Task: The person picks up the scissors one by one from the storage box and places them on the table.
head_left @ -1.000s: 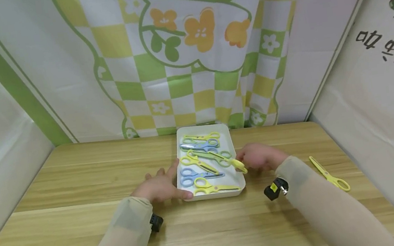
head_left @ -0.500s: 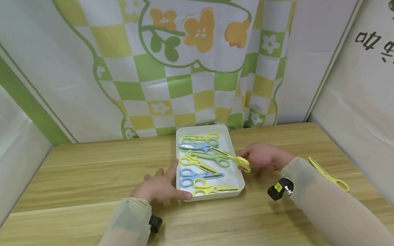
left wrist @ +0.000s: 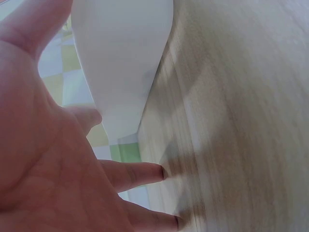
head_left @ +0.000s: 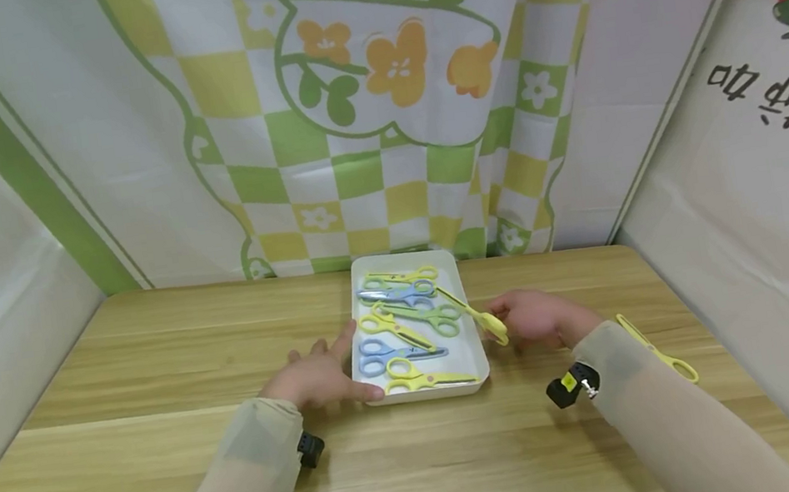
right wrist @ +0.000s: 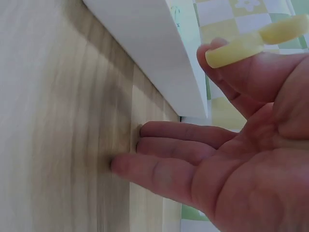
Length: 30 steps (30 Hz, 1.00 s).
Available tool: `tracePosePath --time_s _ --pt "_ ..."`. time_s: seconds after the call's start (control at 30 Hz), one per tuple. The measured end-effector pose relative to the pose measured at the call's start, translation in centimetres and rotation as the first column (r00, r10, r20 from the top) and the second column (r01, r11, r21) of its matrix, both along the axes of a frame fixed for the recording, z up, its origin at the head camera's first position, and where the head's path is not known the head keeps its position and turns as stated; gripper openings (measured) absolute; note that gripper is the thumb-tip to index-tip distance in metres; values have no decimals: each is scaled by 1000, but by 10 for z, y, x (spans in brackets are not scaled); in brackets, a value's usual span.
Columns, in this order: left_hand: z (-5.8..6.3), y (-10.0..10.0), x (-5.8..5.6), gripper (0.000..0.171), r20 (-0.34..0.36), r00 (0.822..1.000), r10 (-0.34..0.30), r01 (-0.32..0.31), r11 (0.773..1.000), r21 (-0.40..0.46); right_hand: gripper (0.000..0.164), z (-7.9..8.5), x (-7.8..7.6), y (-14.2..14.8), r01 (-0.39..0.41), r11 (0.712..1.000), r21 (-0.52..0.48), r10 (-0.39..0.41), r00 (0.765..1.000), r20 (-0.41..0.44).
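Several blue, green and yellow scissors lie in a white tray at the middle of the table. My left hand has its fingers spread at the tray's left side, the thumb along the near left corner; two fingertips come down to the table in the left wrist view. At the opposite side, my right hand pinches the handle of yellow scissors between thumb and forefinger. Their blades slant back over the tray's right rim. The right wrist view shows the yellow handle, with the other fingers extended toward the tabletop.
Another pair of yellow scissors lies on the wooden table by the right sleeve, partly covered by it. A checked curtain hangs right behind the table's far edge. White printed walls flank both sides.
My right hand has shifted right with the yellow scissors, whose handle now reaches past the tray's right rim. The left hand stays at the tray's left side.
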State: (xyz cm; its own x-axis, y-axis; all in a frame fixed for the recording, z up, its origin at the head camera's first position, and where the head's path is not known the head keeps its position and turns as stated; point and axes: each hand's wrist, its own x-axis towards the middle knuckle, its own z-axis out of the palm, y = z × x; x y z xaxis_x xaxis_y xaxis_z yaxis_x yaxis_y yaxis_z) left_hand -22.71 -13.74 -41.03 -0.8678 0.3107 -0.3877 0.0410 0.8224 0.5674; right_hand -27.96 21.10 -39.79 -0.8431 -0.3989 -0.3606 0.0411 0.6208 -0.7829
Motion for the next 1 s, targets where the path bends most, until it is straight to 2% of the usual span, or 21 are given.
tracePosePath --time_s 0.27,0.37,0.5,0.67,0.8,1.0 --pt "-2 1 0 125 0 1000 6 -6 1000 13 22 -1 10 11 45 993 108 -36 996 -86" --pt "-2 1 0 126 0 1000 5 -5 1000 7 22 -1 14 14 36 978 204 -3 987 -161" --pt "-2 0 0 125 -3 1000 3 -3 1000 0 22 -1 19 17 38 960 278 22 978 -209" --pt "-3 1 0 125 -7 1000 0 0 1000 8 23 -1 24 19 41 950 310 30 975 -219" --pt "-3 1 -1 127 -8 1000 -9 9 1000 4 24 0 28 21 17 938 347 77 964 -254" --pt "-4 -1 -4 130 10 1000 1 -1 1000 -8 22 0 33 23 -8 900 437 144 949 -280"
